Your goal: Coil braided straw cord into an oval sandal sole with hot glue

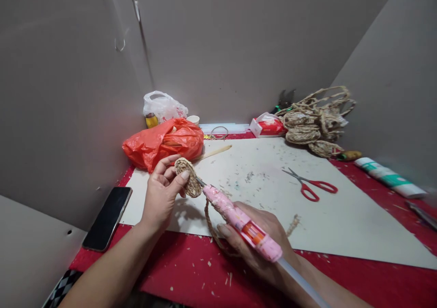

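Between the thumb and fingers of my left hand [162, 189] is a small oval coil of braided straw cord [188, 177], held tilted above the white board. My right hand [262, 235] grips a pink glue gun [225, 203] with a clear glue stick [300, 278] sticking out of its back end. The gun's metal nozzle points at the coil's right edge and touches it or comes very close. A loose tail of the braided cord [210, 224] hangs below the coil and passes behind my right hand; its frayed end [292, 225] shows on the far side.
Red-handled scissors [309, 185] lie partly spread on the white board [341, 221]. An orange plastic bag [164, 144], a flat wooden strip [216, 152] and a phone [107, 219] are leftward. Bundled straw cord [307, 126], a tissue pack [267, 125] and a white-green roll [391, 177] stand rightward.
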Demonstrator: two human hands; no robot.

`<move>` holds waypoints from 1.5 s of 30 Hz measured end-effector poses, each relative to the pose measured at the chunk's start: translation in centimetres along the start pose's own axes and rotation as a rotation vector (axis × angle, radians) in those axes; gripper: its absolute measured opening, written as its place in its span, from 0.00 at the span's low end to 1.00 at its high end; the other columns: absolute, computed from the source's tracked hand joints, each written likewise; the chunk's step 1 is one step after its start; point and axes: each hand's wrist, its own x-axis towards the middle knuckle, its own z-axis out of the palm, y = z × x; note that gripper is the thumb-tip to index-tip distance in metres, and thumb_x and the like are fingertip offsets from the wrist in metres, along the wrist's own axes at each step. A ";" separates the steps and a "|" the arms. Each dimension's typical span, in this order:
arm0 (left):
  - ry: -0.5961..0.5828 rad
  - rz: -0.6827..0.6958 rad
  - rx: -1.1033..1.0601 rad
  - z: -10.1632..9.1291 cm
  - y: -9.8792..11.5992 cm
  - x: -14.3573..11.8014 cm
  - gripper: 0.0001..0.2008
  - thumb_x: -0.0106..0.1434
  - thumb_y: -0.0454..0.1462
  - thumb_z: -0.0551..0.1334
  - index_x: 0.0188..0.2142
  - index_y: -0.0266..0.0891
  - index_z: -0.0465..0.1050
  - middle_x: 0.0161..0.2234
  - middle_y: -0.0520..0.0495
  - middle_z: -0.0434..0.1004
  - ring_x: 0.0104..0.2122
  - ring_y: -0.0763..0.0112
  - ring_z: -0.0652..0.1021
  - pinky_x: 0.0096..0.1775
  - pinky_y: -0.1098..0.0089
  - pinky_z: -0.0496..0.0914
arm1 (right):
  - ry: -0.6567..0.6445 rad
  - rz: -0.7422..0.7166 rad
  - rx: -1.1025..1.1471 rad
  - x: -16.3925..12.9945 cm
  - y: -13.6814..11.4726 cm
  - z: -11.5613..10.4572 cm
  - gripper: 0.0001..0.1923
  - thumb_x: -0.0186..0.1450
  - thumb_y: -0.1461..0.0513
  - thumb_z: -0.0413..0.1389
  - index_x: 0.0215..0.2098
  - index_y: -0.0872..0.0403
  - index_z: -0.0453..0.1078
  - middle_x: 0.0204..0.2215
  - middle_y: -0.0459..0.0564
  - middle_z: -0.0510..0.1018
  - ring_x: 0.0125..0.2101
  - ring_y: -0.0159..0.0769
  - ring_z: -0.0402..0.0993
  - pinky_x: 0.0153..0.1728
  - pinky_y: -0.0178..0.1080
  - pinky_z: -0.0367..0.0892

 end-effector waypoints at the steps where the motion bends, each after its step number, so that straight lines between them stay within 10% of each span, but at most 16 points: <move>1: 0.002 0.001 -0.001 0.0 0.0 0.0 0.21 0.52 0.37 0.69 0.45 0.41 0.69 0.32 0.52 0.76 0.25 0.79 0.72 0.23 0.79 0.64 | 0.001 0.020 0.019 -0.1 0.1 0.0 0.13 0.63 0.53 0.54 0.40 0.51 0.75 0.25 0.52 0.76 0.27 0.40 0.74 0.26 0.37 0.68; 45: 0.070 0.074 -0.120 -0.4 0.4 0.4 0.16 0.53 0.34 0.69 0.42 0.40 0.69 0.34 0.51 0.77 0.27 0.79 0.75 0.27 0.79 0.69 | 0.045 -0.138 -0.092 -0.2 -0.2 0.1 0.15 0.68 0.57 0.50 0.47 0.54 0.73 0.32 0.53 0.81 0.32 0.40 0.80 0.28 0.34 0.75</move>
